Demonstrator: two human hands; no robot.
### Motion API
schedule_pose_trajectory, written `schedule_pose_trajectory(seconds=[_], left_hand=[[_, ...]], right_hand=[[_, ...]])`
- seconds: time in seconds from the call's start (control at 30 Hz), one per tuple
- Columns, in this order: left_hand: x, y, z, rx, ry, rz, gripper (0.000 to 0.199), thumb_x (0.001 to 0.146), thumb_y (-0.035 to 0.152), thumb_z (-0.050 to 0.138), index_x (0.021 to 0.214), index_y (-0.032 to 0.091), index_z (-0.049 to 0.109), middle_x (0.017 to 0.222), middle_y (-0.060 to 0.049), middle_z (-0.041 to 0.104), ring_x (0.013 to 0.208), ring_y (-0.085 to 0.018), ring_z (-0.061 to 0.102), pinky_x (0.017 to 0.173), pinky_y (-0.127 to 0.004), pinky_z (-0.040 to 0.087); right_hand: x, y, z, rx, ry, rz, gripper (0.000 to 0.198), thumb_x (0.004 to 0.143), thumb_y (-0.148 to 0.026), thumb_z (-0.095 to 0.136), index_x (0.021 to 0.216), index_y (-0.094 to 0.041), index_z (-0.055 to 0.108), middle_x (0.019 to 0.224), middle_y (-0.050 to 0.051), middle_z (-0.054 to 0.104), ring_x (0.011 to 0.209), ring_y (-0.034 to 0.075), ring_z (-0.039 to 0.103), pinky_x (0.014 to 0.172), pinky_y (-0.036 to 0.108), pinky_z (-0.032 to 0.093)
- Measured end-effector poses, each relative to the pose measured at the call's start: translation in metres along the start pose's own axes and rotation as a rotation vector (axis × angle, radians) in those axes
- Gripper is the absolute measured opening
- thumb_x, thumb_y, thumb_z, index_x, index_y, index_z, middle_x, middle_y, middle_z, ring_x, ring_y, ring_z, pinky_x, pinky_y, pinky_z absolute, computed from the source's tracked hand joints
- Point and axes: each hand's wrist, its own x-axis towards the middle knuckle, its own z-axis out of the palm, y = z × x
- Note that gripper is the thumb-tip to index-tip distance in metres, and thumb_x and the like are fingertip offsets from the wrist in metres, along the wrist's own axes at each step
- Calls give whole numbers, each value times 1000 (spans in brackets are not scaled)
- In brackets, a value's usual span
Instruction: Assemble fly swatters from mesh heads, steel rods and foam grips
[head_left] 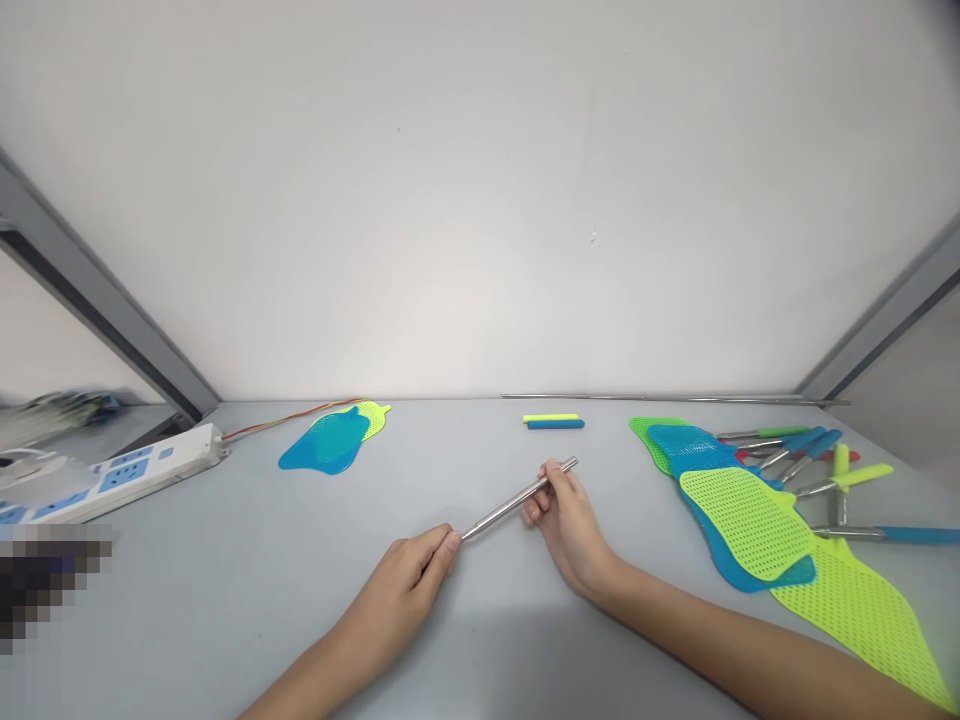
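Observation:
A silver telescopic metal rod slants between my two hands above the grey table. Its thin lower end is pinched in my left hand, where the tip is hidden by the fingers. My right hand is closed round the thicker part near the upper end, which pokes out past the fingers. Beyond the hands lie a yellow handle sleeve and a blue handle sleeve, side by side. To the left rest a blue fly swatter head and a yellow fly swatter head, partly overlapping.
On the right is a pile of fly swatters with metal shafts and coloured handles. A white power strip with wires stands at the left. A long thin metal rod lies along the back wall. Grey frame posts edge the table.

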Motion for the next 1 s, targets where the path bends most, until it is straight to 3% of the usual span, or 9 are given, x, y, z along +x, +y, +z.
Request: schedule_pose_trajectory(seconds=[1.0], left_hand=[[1,-2,2,136,-55,114,34,87,37,21,57,20,25,52,6,28,48,-11,29,48,-22,24]], right_hand=[[1,1,-1,6,-21,26,28,75,-47,45,68,-20,44,50,-6,29,46,9,36,48,24,31]])
